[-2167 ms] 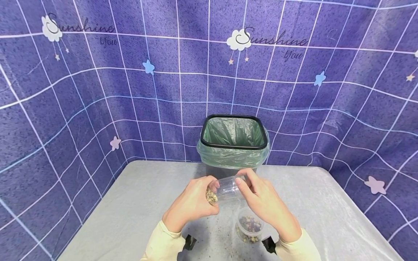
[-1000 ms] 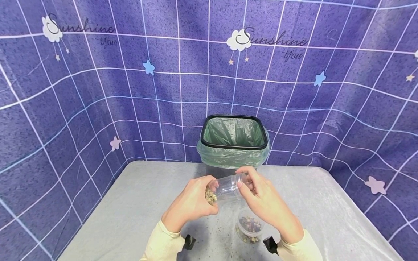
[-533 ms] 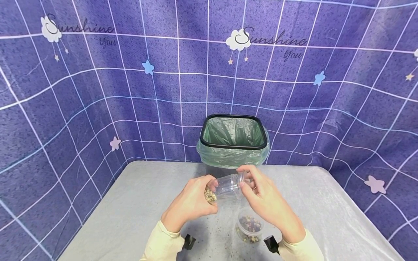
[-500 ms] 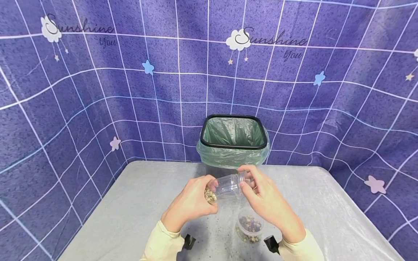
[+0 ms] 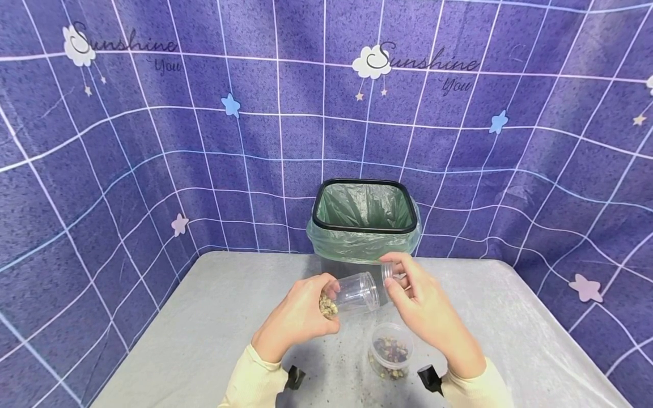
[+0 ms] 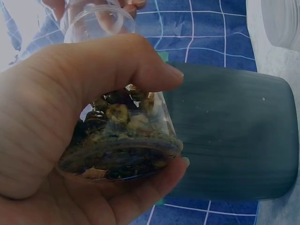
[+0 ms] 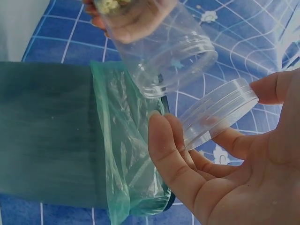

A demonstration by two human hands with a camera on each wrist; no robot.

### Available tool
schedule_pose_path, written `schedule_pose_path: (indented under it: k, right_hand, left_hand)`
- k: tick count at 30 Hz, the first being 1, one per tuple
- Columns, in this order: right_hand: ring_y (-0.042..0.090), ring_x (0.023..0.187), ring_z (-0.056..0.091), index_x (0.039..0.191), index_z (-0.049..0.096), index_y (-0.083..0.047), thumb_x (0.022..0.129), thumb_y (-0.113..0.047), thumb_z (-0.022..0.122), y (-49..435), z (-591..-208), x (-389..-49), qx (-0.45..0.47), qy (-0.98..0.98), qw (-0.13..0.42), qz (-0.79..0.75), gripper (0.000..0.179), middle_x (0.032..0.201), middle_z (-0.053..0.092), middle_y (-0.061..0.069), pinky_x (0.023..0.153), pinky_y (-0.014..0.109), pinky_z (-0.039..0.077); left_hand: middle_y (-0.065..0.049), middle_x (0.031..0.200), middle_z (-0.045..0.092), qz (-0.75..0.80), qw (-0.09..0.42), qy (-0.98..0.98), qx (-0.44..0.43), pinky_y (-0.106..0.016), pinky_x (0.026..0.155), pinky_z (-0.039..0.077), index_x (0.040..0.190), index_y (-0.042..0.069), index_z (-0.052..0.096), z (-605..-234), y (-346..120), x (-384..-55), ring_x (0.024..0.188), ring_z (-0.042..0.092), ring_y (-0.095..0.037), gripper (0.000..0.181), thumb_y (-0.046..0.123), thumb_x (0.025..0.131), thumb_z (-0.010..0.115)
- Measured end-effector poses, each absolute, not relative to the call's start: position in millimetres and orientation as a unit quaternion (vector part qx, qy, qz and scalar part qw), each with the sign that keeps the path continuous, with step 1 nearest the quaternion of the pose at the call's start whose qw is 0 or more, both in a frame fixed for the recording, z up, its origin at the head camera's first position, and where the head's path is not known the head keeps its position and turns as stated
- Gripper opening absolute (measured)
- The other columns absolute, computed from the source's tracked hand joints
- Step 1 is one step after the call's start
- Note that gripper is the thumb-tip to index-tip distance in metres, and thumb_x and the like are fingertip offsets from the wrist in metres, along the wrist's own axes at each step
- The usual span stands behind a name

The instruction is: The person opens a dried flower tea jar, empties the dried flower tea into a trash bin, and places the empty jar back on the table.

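1. A tub (image 5: 390, 362) is being supported by the table (image 5: 229, 317).
2. Over it, a clear, tilted jar (image 5: 354, 292) is being gripped by the fingers of the left hand (image 5: 301, 311); its dark-looking base is being shown only by the left wrist view.
3. A clear lid (image 7: 220, 114), just apart, is being pinched by the right hand (image 5: 425, 303).
4. Behind, a bin (image 5: 352, 269) is being lined with green plastic (image 5: 362, 246).

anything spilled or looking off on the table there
Yes: small dark crumbs lie scattered on the light grey fabric-covered table, left of the round clear plastic container; they look spilled, being loose outside it.
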State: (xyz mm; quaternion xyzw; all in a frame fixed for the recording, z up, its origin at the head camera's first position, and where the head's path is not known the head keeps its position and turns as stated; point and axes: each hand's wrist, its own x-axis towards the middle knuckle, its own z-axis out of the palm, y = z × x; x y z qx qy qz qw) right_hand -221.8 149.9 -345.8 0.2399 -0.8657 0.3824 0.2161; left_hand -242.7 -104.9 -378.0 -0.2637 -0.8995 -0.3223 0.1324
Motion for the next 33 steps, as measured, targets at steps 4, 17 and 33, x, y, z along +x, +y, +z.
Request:
schedule_pose_path:
  k: [4,17,33]
  right_hand:
    - [0.005,0.075,0.067,0.134,0.056,-0.022,0.100,-0.014,0.061,153,-344,-222,0.234,-0.865,0.211,0.391,0.035,0.104,0.071,0.005,0.070,0.031,0.057]
    - [0.006,0.072,0.066,0.133,0.057,-0.020,0.099,-0.013,0.062,158,-343,-224,0.233,-0.865,0.228,0.383,0.035,0.102,0.071,0.001,0.067,0.030,0.056]
    - [0.009,0.073,0.067,0.132,0.058,-0.021,0.100,-0.014,0.062,160,-342,-226,0.222,-0.867,0.221,0.388,0.033,0.103,0.071,0.003,0.067,0.029,0.055]
  left_hand:
    - [0.005,0.095,0.067,-0.322,0.138,-0.898,-0.268,-0.028,0.082,0.053,0.106,0.016,0.066,-381,-106,-245,0.086,0.061,-0.007,0.048,0.013,0.061,0.081]
    - [0.005,0.092,0.054,-0.302,0.136,-0.903,-0.274,-0.027,0.076,0.047,0.106,0.018,0.067,-394,-111,-257,0.084,0.051,-0.009,0.047,0.020,0.062,0.084]
    - [0.001,0.092,0.062,-0.319,0.115,-0.895,-0.291,-0.028,0.075,0.049,0.103,0.020,0.066,-399,-118,-263,0.083,0.057,-0.010,0.045,0.017,0.061,0.083]
